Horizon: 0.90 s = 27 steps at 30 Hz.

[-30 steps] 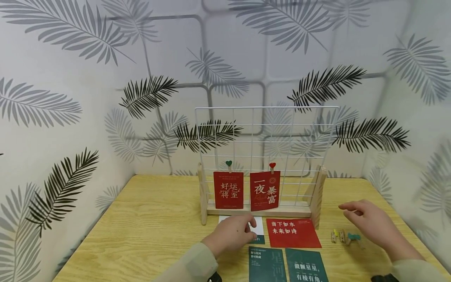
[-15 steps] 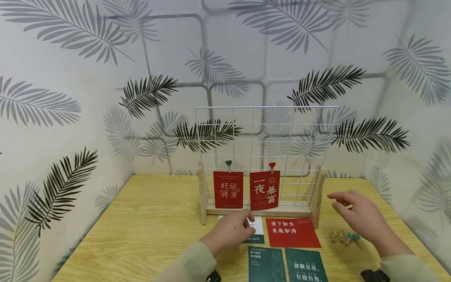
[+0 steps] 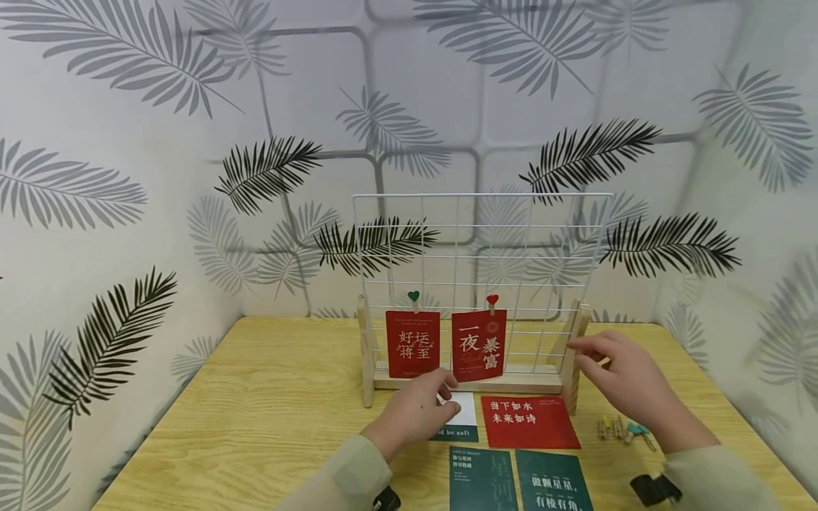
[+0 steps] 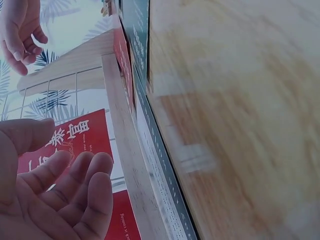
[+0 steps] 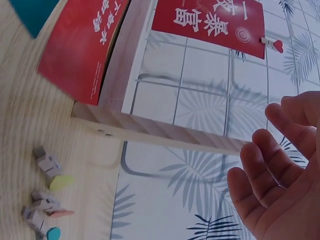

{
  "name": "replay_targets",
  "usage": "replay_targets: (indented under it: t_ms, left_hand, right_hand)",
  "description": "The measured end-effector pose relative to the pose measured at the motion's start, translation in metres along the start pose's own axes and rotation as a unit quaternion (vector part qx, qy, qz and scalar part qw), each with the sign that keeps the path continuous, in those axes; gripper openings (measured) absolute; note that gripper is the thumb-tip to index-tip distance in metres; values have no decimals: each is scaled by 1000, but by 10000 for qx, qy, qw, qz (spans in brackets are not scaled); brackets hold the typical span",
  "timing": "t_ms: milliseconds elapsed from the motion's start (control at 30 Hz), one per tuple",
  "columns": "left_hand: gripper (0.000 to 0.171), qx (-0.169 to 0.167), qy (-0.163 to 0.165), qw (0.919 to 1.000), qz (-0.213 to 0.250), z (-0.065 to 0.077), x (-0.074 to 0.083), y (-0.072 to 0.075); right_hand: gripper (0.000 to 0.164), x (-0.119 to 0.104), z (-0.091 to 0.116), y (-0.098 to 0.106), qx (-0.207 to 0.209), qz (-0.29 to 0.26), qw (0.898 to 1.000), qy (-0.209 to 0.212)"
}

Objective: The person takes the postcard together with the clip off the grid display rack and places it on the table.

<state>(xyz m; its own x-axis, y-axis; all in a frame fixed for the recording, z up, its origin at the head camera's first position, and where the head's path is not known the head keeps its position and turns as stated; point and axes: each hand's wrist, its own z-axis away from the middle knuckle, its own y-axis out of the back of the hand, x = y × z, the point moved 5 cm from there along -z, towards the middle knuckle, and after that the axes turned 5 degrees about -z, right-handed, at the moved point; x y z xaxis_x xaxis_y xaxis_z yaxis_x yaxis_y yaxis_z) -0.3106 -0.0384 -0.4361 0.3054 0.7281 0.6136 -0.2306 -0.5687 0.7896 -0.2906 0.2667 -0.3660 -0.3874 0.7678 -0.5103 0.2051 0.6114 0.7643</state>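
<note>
My left hand point(image 3: 415, 415) hovers over a white-and-green card point(image 3: 461, 420), in front of a white wire grid stand point(image 3: 543, 284). Its fingers are loosely bent with nothing between them, as the left wrist view shows of this hand point(image 4: 70, 195). Beside the stand's right wooden post point(image 3: 574, 351) is my right hand point(image 3: 626, 376), fingers relaxed; in the right wrist view this hand point(image 5: 285, 175) is bare too. Two red cards hang on the grid: the left one point(image 3: 399, 326) under a green heart clothespin point(image 3: 414, 296), the right one point(image 3: 469, 355) under a red heart clothespin point(image 3: 493, 299).
A red card point(image 3: 530, 426) lies before the stand, with a green card point(image 3: 481, 482) and another green card point(image 3: 553, 465) nearer me. Several small clothespins point(image 3: 617, 428) lie to the right, below my right hand. A patterned wall point(image 3: 255, 177) rises behind the table point(image 3: 255, 397).
My right hand has moved left and slightly up, from beyond the clothespins to the stand's right post. The left hand has shifted slightly up, uncovering more of the white-and-green card's lettering.
</note>
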Motion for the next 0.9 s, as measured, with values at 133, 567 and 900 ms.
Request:
replay_targets:
  t_ms: [133, 567, 900]
  left_hand:
    - [34, 139, -32, 9999, 56, -1, -1, 1]
    - [44, 513, 158, 9973, 498, -7, -2, 3]
    - [53, 974, 301, 9920, 738, -10, -2, 10]
  right_hand:
    - [27, -8, -4, -2, -25, -64, 10000, 66]
    - [31, -29, -21, -10, 7, -133, 9997, 186]
    - [35, -44, -39, -19, 104, 173, 9993, 315]
